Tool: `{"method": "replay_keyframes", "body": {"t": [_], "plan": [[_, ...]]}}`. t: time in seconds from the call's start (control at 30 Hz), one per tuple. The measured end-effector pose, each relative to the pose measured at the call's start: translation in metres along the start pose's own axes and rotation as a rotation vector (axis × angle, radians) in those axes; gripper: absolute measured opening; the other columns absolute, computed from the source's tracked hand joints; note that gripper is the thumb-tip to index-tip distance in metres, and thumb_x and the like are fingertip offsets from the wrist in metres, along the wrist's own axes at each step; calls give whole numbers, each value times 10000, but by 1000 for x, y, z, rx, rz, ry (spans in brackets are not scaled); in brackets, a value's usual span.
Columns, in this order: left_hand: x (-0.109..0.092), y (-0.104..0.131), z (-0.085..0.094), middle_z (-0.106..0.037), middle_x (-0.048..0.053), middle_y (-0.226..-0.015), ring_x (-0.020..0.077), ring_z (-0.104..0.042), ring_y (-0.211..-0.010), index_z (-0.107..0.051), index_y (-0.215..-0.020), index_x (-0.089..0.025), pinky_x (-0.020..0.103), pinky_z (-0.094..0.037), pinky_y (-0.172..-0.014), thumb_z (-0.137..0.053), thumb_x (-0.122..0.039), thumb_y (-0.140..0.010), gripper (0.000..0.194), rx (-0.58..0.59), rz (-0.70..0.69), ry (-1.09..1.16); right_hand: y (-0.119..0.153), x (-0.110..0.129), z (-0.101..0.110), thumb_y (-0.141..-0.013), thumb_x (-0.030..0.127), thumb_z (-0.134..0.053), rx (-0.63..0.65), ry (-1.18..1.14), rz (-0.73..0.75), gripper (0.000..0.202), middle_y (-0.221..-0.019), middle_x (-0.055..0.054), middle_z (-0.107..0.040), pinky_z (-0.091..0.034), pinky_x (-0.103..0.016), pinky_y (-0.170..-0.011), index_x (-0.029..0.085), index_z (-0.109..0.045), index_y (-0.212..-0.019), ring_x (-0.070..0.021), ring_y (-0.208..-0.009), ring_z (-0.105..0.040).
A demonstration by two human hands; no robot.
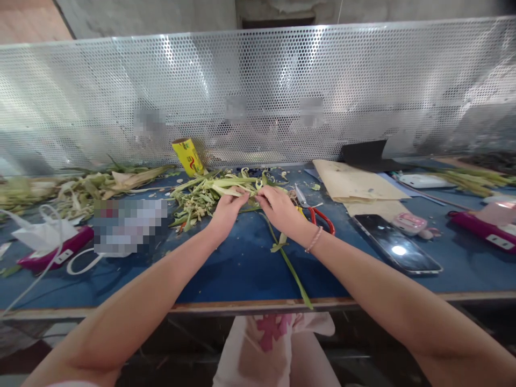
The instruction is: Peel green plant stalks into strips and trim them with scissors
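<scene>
My left hand (230, 209) is closed, its thumb and fingers pinching a pale green leafy piece. Close beside it, my right hand (278, 208) pinches the same plant near its top. The green plant stem (291, 264) runs from under the right hand down to the table's front edge, with a small leaf partway along. A heap of trimmed leaves and buds (192, 201) lies just left of and behind the hands. Scissors with red handles (324, 217) lie right beside the right wrist, partly hidden by it. The exact grip points are small and partly covered by the fingers.
A yellow tube (188, 157) stands tilted before the perforated metal screen (262, 91). To the right are brown paper (358, 180), a phone (397, 243) and a pink case (410, 223). Left lie plant scraps (86, 188), a magenta box (76, 247) and a blurred-out packet (131, 228).
</scene>
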State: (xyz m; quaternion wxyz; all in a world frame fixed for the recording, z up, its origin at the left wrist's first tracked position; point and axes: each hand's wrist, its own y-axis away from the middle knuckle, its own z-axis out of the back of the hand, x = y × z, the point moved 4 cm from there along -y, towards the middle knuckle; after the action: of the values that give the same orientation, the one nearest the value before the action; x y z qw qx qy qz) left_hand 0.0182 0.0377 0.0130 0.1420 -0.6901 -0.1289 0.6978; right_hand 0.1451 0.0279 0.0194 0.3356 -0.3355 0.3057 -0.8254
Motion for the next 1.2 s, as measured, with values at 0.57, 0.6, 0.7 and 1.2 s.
{"method": "replay_keyframes", "body": {"t": [0.57,0.6,0.7,1.2], "plan": [[-20,9,-4,-531,-8,-636,96,-477,-599,-520,-691,-157,232,-398,-567,-504,-290,-710,135,124,-254,-492,1,13,12,-826,121,-314,18,170,295,100,-786,-78,-510,-419,-302,-693,171,-401,-821,-173,-770,-492],[-21,9,-4,-526,-12,-622,92,-469,-587,-523,-667,-155,229,-392,-560,-511,-283,-701,134,118,-253,-519,1,13,12,-834,125,-305,28,186,304,112,-784,-78,-511,-420,-303,-693,171,-406,-817,-172,-766,-490],[-20,6,-2,-521,-21,-598,79,-448,-550,-530,-638,-151,216,-373,-528,-525,-257,-683,115,102,-213,-537,0,11,11,-846,135,-295,43,212,304,138,-785,-80,-524,-421,-304,-696,166,-427,-820,-170,-761,-492],[-10,6,-6,-445,-49,-538,32,-333,-427,-419,-664,-171,179,-271,-421,-521,-217,-720,125,226,-106,-36,-4,10,22,-834,194,-401,11,-20,149,168,-645,1,-559,-358,-192,-577,161,-561,-798,-91,-604,-500]]}}
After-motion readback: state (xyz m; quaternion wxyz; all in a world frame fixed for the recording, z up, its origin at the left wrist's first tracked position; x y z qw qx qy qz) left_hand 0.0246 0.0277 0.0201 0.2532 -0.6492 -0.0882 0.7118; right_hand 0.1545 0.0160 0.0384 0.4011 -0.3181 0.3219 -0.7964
